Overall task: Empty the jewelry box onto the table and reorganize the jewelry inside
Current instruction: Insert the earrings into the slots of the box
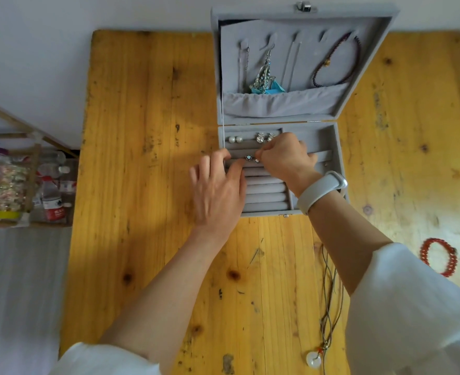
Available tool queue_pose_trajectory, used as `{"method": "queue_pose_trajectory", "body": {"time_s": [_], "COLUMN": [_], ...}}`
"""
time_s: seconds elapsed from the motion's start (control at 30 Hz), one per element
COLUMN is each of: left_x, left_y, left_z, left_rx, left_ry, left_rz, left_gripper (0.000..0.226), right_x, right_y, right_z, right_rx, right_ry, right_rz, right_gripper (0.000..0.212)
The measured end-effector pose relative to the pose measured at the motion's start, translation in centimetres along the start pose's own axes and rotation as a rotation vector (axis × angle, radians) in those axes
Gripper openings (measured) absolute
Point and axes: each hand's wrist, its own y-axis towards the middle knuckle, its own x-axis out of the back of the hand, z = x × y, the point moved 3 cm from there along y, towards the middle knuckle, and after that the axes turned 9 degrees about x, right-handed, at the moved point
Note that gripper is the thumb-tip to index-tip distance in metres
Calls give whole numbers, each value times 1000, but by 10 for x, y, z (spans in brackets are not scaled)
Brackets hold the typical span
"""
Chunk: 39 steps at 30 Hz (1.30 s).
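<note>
Just right fingers (261, 154) pinching ring (256, 159)

A wooden rack (31, 169) left of the yellow wooden tabletop (142, 158) holds plastic bottles (51, 198) and a bead-filled container (3, 185).

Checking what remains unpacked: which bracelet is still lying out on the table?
The red bead bracelet, on the bare wood at the right. The dark purple bracelet hangs inside the box lid.
</note>
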Motion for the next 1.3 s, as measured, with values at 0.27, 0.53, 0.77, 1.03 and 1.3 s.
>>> {"method": "queue_pose_trajectory", "body": {"time_s": [0.27, 0.53, 0.77, 1.03, 1.3], "left_x": [0, -1, -4, -5, 1], "left_y": [-1, 0, 2, 2, -3], "left_z": [1, 0, -1, -1, 0], "left_rx": [-2, -15, -67, -77, -68], "left_ry": [-7, -19, -2, -2, -1], "left_rz": [-34, -16, 46, 44, 76], "left_gripper": [14, 24, 39, 42, 41], "right_x": [-9, -21, -29, -28, -22], "right_y": [-12, -34, -47, -46, -56], "right_z": [0, -17, -29, -30, -33], "right_rx": [44, 396, 641, 662, 664], "right_ry": [12, 153, -118, -215, -249], "right_rz": [-223, -504, -528, -515, -482], "right_gripper": [23, 25, 34, 36, 40]}}
